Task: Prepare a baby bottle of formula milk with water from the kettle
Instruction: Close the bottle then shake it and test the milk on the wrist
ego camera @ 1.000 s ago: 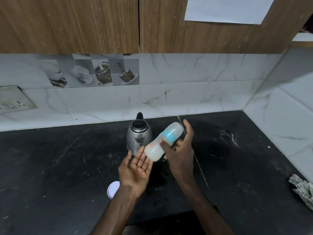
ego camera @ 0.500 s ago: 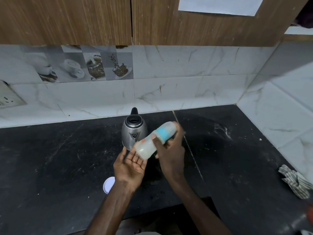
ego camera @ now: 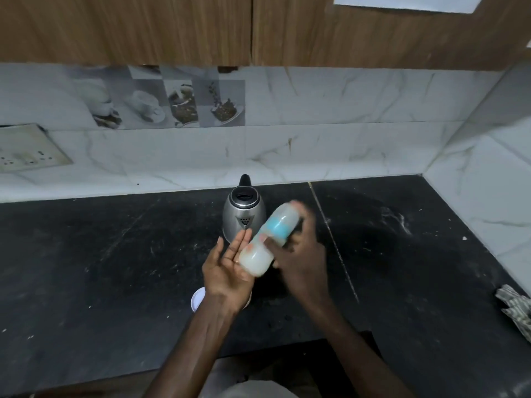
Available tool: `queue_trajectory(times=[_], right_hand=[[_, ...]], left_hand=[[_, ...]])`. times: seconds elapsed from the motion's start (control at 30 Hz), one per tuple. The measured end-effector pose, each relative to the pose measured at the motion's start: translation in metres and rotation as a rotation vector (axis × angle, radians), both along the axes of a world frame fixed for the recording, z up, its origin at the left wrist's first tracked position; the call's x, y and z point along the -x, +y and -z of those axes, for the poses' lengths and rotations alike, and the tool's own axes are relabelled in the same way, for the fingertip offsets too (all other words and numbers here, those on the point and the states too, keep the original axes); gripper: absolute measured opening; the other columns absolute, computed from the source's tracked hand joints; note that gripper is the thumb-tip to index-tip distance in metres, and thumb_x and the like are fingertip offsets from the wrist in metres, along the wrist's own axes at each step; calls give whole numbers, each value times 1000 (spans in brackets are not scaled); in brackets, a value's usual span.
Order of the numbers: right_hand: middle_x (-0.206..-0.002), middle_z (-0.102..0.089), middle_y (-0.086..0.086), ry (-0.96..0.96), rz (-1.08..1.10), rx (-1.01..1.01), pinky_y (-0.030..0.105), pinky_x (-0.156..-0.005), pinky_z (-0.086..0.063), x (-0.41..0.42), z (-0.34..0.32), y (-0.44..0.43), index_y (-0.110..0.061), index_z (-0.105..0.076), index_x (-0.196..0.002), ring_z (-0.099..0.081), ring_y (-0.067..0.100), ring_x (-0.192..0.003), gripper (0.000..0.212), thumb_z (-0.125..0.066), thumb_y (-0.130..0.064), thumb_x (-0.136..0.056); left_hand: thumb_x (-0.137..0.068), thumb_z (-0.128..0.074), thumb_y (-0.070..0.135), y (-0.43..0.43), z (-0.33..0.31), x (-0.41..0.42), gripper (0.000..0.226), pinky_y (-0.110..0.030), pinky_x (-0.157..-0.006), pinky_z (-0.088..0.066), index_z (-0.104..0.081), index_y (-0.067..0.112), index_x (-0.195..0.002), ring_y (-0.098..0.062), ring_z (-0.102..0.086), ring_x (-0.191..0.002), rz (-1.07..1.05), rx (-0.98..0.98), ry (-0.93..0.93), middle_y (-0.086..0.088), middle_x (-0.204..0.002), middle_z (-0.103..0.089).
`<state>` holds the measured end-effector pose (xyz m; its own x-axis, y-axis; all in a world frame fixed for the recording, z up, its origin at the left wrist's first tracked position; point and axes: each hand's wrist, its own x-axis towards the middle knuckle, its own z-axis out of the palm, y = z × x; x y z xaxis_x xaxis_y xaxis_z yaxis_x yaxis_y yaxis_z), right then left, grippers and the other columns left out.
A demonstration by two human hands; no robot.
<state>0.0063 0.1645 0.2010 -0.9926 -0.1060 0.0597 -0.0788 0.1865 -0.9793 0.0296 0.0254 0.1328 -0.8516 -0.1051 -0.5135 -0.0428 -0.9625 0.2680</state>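
My right hand [ego camera: 301,251] grips a baby bottle [ego camera: 265,239] around its blue collar, tilted so its capped top points up and right. The bottle holds milky white liquid, and its bottom end rests against the palm of my left hand [ego camera: 227,268], which is flat with straight fingers. A steel kettle [ego camera: 244,215] with a black lid stands upright on the black counter [ego camera: 115,254] just behind my hands.
A white round lid [ego camera: 198,298] lies on the counter under my left wrist. A striped cloth [ego camera: 514,305] sits at the right edge. A tiled wall runs behind and to the right, with a socket plate [ego camera: 28,147] at the left and wooden cabinets above.
The bottle's bottom has moved away from and back against my left palm, a tapping or shaking motion. My right hand is blurred with movement. The kettle has stayed put.
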Motion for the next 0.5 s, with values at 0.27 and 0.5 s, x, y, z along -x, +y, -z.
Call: queue_trajectory(times=[0.27,0.5], right_hand=[[-110,-76,-4,-26,-94,-26,25,-62,-61,-6,0,-4,-51,-39,-142,-77,8,-86,76,-84,-26,-87],[-117,-74,6,10,253,229,26,-58,-59,11,-11,1,-37,-32,-152,-76,27,-84,75,-78,-29,-94]], left_hand=[[-102,-54,40,-2,-1,-2,50,-49,-119,-40,-67,1,-131,-31,-62,-132,-23,-10,-7,-15,-134,-71],[-102,-53,42,4,-4,0,50,-39,-118,-43,-70,3,-129,-26,-66,-128,-37,33,-43,-13,-136,-70]])
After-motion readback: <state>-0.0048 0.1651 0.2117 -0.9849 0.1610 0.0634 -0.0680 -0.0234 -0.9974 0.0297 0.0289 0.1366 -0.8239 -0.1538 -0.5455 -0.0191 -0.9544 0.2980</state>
